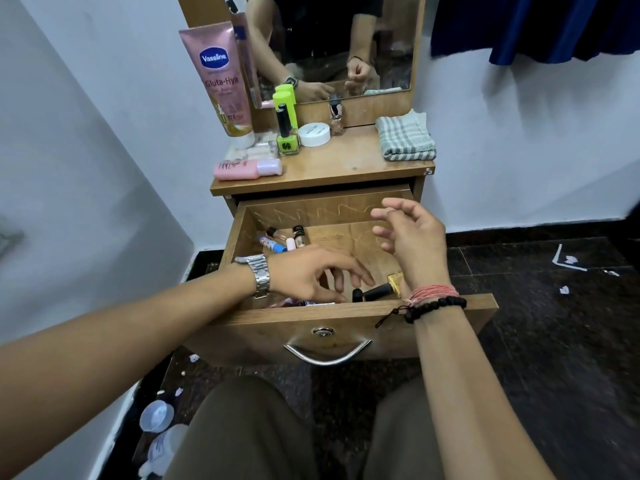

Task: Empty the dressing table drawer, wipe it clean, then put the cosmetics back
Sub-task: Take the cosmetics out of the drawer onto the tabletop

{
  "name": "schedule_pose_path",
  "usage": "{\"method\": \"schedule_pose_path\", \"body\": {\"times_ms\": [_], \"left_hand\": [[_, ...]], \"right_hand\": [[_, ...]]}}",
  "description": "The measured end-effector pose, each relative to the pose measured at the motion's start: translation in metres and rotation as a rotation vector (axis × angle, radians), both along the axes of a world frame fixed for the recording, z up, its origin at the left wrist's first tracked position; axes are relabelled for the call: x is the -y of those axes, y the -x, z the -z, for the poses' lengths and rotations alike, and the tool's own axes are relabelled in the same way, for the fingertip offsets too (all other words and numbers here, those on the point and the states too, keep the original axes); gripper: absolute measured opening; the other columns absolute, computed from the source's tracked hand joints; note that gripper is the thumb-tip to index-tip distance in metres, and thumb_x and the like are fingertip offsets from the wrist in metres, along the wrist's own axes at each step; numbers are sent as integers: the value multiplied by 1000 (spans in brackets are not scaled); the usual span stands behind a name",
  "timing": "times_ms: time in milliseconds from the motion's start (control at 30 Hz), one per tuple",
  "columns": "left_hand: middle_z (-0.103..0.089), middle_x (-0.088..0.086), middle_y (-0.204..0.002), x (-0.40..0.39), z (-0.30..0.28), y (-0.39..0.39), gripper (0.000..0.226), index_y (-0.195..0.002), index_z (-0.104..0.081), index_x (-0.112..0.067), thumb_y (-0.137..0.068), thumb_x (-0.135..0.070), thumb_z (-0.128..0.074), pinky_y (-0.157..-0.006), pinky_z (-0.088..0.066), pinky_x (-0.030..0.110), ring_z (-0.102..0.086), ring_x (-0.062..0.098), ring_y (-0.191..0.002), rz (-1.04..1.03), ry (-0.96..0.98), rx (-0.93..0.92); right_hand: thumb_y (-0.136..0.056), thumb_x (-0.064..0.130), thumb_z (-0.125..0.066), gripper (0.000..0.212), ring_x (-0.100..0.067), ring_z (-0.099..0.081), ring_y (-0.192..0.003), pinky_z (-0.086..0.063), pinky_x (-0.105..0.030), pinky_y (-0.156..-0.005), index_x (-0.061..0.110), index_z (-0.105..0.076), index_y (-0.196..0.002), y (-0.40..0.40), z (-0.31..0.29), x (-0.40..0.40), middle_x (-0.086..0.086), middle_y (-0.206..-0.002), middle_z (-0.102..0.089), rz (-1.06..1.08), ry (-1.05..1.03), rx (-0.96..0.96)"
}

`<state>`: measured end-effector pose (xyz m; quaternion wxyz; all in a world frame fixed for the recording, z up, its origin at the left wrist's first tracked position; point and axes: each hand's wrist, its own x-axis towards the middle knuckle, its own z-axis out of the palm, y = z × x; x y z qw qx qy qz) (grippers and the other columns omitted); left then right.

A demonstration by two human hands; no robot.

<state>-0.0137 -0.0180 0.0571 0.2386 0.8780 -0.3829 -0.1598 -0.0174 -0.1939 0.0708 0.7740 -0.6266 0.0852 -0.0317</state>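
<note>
The wooden drawer (346,323) of the dressing table is pulled out. Inside it lie several small cosmetics at the back left (289,239) and a black and gold bottle (379,289) near the front wall. My left hand (318,273) reaches down into the front of the drawer with fingers spread and loosely bent, holding nothing that I can see. My right hand (408,233) hovers above the drawer's right side with relaxed fingers, empty. On the table top (346,161) stand a pink Vaseline tube (221,77), a green nail polish (286,133), a white jar (314,134) and a pink bottle (247,168).
A folded grey checked cloth (405,136) lies on the top's right side. A mirror (332,43) stands behind. White walls close in on the left and right. The dark floor (554,323) carries paper scraps, with a plastic container (157,415) at lower left. My knees are below the drawer.
</note>
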Motion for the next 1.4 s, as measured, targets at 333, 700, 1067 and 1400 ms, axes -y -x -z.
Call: {"method": "schedule_pose_path", "body": {"times_ms": [333, 700, 1067, 1400], "left_hand": [[-69, -14, -86, -1, -15, -7, 17, -95, -72, -18, -78, -22, -75, -70, -49, 13, -65, 1, -72, -189, 119, 128], [-70, -4, -98, -42, -95, -64, 21, -102, -69, -15, -81, -16, -71, -81, -51, 14, -64, 1, -86, -560, 212, 400], [-69, -2, -95, -30, -128, -136, 14, -95, -71, -17, -81, -13, -72, -77, -50, 22, -61, 8, -80, -708, 35, 639], [-69, 2, -98, -6, -117, -175, 18, -95, -69, -16, -79, -9, -73, -84, -50, 28, -61, 14, -91, -731, -4, 611]], "right_hand": [[-92, 9, -54, 16, -10, -61, -70, -47, -19, -58, 21, -64, -90, 1, 0, 3, -2, -95, -74, 27, -103, -25], [-93, 11, -55, 15, -10, -62, -74, -48, -21, -61, 22, -64, -92, 2, 0, 4, 0, -94, -74, 9, -120, -18], [-92, 10, -56, 15, -7, -62, -71, -47, -19, -59, 23, -64, -90, 0, 0, 3, 1, -92, -74, 3, -130, -27], [-92, 9, -56, 15, -5, -60, -67, -45, -17, -56, 21, -65, -91, 0, -1, 3, 1, -91, -74, -7, -151, -39]]}}
